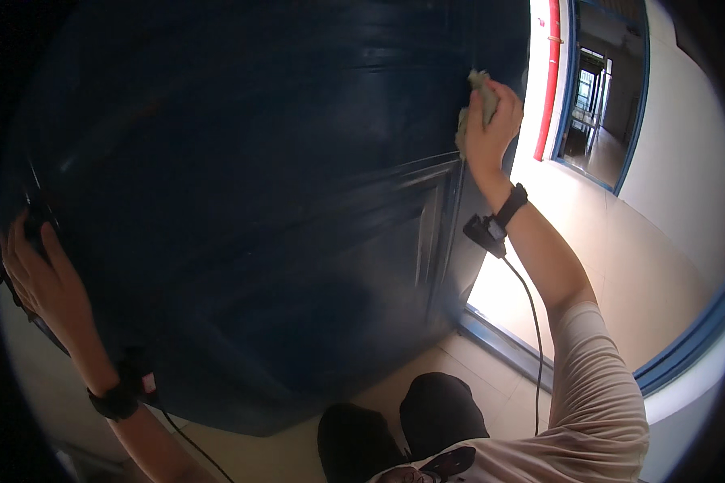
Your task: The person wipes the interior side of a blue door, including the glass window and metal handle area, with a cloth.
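Observation:
A dark blue panelled door point(298, 209) fills most of the view in front of me. My right hand point(495, 129) holds a crumpled pale greenish cloth point(482, 84) against the door near its right edge, its fingers bent over the cloth. At the far left, my left hand point(48, 278) is at the door's other edge, with thumb and fingers around a dark door handle point(37, 219). That spot is dim, and part of the grip is hidden.
To the right lies a bright doorway with a blue sill point(507, 342) and tiled floor point(604, 241). Beyond it are a red pipe point(549, 88) and another blue-framed doorway point(604, 88). Cables point(533, 314) hang from black devices on my wrists. My knees point(443, 410) are below the door.

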Action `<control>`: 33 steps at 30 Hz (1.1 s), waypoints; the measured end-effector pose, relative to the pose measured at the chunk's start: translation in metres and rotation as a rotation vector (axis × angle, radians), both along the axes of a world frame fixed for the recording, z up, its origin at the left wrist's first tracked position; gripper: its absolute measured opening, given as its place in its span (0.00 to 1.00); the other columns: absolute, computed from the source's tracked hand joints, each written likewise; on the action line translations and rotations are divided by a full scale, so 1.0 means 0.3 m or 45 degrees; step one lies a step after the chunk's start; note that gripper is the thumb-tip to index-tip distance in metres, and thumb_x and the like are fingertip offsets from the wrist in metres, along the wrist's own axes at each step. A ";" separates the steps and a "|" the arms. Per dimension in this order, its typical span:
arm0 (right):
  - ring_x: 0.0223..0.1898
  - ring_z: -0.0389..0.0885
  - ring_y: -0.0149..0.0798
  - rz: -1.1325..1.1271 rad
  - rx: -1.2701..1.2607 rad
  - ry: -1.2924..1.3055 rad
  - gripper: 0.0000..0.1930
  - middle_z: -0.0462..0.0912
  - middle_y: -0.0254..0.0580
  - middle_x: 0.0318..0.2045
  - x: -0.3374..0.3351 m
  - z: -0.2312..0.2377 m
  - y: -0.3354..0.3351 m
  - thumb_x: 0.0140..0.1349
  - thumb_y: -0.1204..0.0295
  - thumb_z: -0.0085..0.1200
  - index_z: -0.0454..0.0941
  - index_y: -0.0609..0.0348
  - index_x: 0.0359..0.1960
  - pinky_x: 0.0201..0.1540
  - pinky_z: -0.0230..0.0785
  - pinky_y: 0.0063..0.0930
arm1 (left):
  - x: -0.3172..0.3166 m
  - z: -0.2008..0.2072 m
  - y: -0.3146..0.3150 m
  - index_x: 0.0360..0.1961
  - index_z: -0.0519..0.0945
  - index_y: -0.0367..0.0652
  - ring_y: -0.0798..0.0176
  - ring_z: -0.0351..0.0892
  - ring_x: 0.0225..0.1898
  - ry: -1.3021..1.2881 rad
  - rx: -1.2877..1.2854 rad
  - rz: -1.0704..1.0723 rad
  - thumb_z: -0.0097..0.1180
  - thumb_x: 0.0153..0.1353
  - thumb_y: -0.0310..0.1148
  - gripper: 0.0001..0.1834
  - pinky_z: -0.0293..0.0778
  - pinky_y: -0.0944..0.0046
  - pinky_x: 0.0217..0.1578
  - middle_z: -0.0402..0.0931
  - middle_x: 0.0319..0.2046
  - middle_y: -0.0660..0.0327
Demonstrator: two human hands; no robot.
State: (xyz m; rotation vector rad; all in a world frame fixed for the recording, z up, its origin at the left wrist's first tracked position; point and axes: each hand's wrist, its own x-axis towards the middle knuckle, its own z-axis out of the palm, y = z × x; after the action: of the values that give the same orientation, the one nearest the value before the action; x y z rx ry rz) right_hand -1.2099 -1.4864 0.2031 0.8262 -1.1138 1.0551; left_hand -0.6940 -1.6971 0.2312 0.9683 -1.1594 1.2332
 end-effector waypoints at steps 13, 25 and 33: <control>0.49 0.68 0.41 0.130 0.624 0.478 0.24 0.73 0.32 0.46 0.212 -0.082 -0.043 0.39 0.70 0.58 0.74 0.42 0.45 0.51 0.54 0.40 | -0.042 0.019 0.053 0.55 0.69 0.50 0.53 0.58 0.63 -0.092 -0.116 -0.170 0.40 0.64 0.50 0.23 0.55 0.50 0.61 0.66 0.56 0.58; 0.49 0.67 0.39 0.176 0.209 0.194 0.20 0.72 0.29 0.46 0.222 -0.028 -0.092 0.44 0.69 0.58 0.74 0.45 0.44 0.51 0.49 0.38 | -0.143 0.004 0.127 0.54 0.67 0.41 0.47 0.49 0.63 0.148 -0.219 -0.324 0.45 0.63 0.48 0.25 0.47 0.46 0.61 0.60 0.56 0.51; 0.56 0.65 0.41 0.680 0.482 0.386 0.26 0.69 0.40 0.54 0.223 0.026 -0.040 0.63 0.47 0.37 0.69 0.53 0.51 0.56 0.49 0.36 | -0.844 -0.030 0.474 0.60 0.64 0.49 0.42 0.45 0.66 -0.853 0.206 -1.485 0.51 0.47 0.67 0.44 0.36 0.38 0.61 0.54 0.63 0.51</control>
State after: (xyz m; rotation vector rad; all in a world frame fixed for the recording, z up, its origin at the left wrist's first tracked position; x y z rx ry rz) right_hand -1.1430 -1.4984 0.2110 1.5934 -0.8588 1.1129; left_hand -0.9472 -1.5548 0.2221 -0.1563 -1.9479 0.4656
